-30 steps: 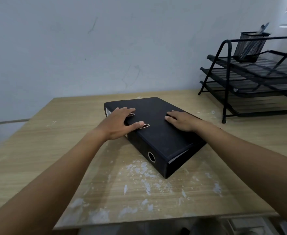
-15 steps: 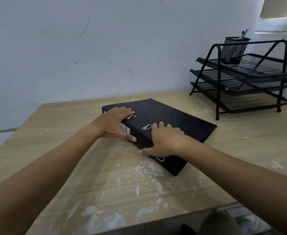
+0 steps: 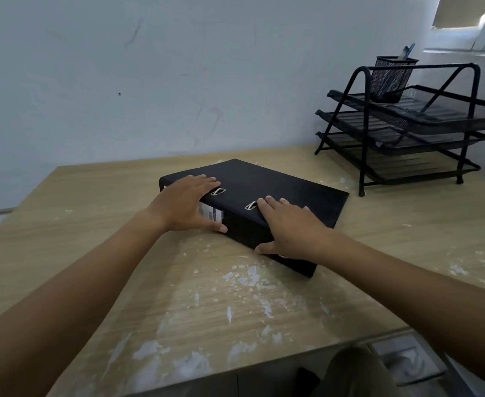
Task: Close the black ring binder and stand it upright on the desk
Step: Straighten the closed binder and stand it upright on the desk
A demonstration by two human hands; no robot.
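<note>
The black ring binder (image 3: 278, 187) lies flat and closed on the wooden desk (image 3: 98, 224), its spine turned toward me and to the left. My left hand (image 3: 188, 203) clasps the far end of the spine, fingers over the top cover and thumb down the spine beside a white label. My right hand (image 3: 290, 229) clasps the near part of the spine the same way, fingers on the cover and thumb low on the spine. Two metal slots show on the cover between my hands.
A black three-tier wire letter tray (image 3: 407, 133) stands at the back right, with a mesh pen cup (image 3: 391, 78) on its top tier. A pale wall (image 3: 178, 81) runs behind the desk. White paint flecks mark the desk's near part.
My right hand moved from the middle of the cover to the near spine edge and wrapped its thumb around it. My left hand shifted its thumb down onto the spine. The binder still lies flat.
</note>
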